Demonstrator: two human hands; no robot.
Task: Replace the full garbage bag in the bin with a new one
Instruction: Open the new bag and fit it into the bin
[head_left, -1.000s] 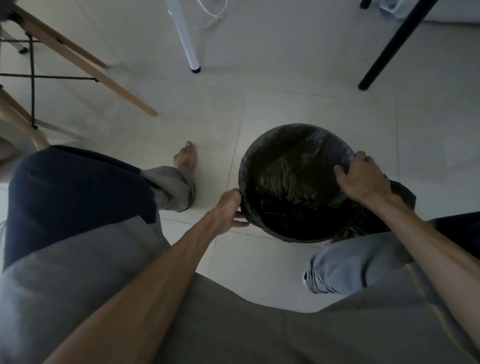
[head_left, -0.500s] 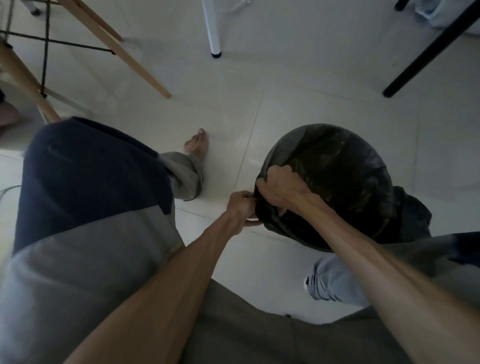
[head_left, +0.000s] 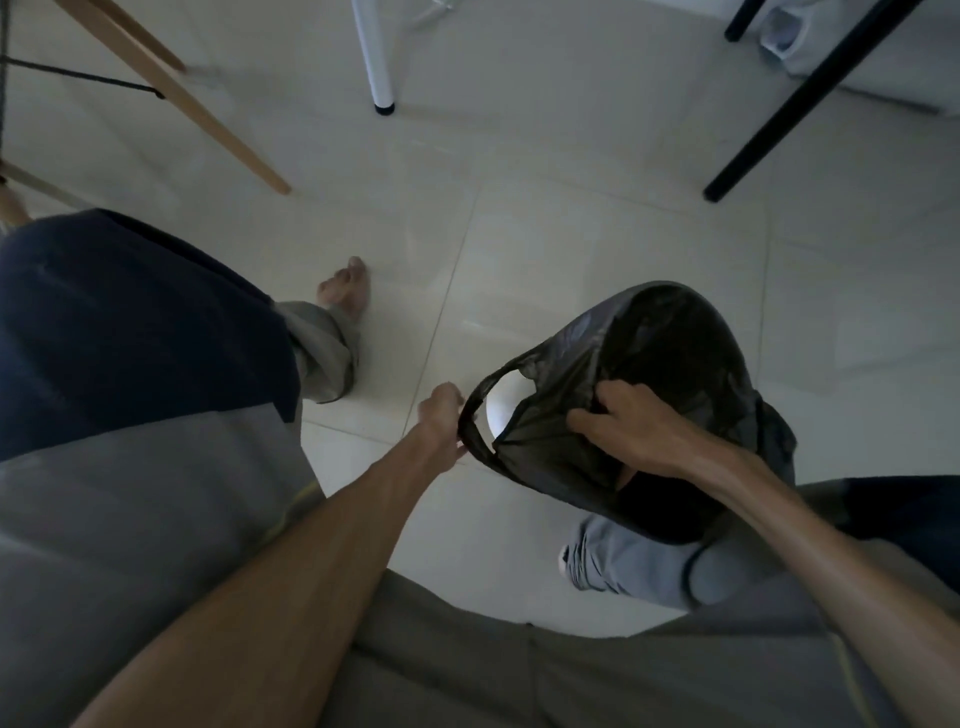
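Garbage bag: a thin black plastic garbage bag (head_left: 670, 364) sits on the pale tiled floor (head_left: 571, 208) at lower right, between the person's legs, its mouth pulled up and partly gathered.
Bin: a small patch of white rim (head_left: 501, 410) shows through the bag's handle loop; the rest is hidden by the plastic, so its shape cannot be told.
Left hand: the left hand (head_left: 441, 421) is curled tight, pinching the stretched handle loop (head_left: 475, 415) at the bag's left edge.
Right hand: the right hand (head_left: 623, 423) grips bunched plastic at the near side of the bag's mouth, fingers bent into the folds.
Legs: a grey trouser leg (head_left: 623, 566) lies just beside the bag's near side; a bare foot (head_left: 345, 286) rests on the floor well to the left.
Around: slanted wooden chair legs (head_left: 208, 119) stand at upper left, a white tubular leg (head_left: 376, 57) at top centre, a black slanted leg (head_left: 789, 109) at upper right, all well apart from the bag.
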